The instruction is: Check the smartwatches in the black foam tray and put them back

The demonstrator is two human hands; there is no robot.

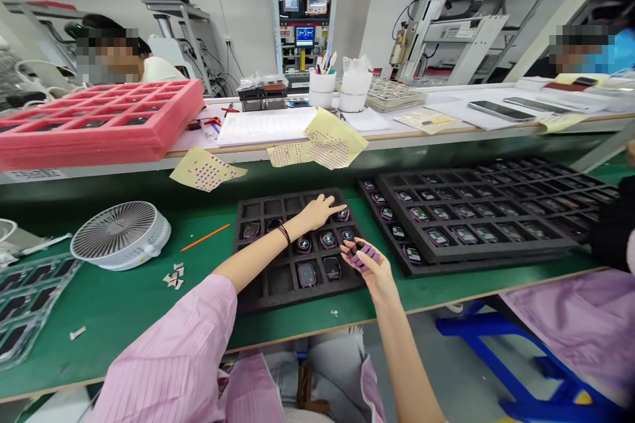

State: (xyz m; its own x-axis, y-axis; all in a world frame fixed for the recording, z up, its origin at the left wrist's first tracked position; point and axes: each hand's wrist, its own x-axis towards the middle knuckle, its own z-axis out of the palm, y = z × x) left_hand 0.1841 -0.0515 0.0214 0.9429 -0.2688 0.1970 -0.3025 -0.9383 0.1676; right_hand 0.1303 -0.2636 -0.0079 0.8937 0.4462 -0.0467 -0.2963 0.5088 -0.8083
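A black foam tray (282, 292) with square compartments lies in front of me on the green bench. Several watch heads sit in it, some with lit round dials, such as the watch (304, 244) near the middle. Over the tray's far right part, my left hand (317, 213) has its fingers stretched out, the fingertips at a lit watch (343, 214) in the corner compartment. My right hand (378, 271) is closed around a purple watch case (366, 255), just off the tray's right edge. The fingers partly cover this case, so its face is hidden.
More black foam trays (431, 254) filled with watches overlap at the right. To the left are a white fan (122, 234), an orange stick (205, 238) and a clear blister tray (34, 307). A pink foam tray (169, 135) rests on the raised shelf. Other people sit nearby.
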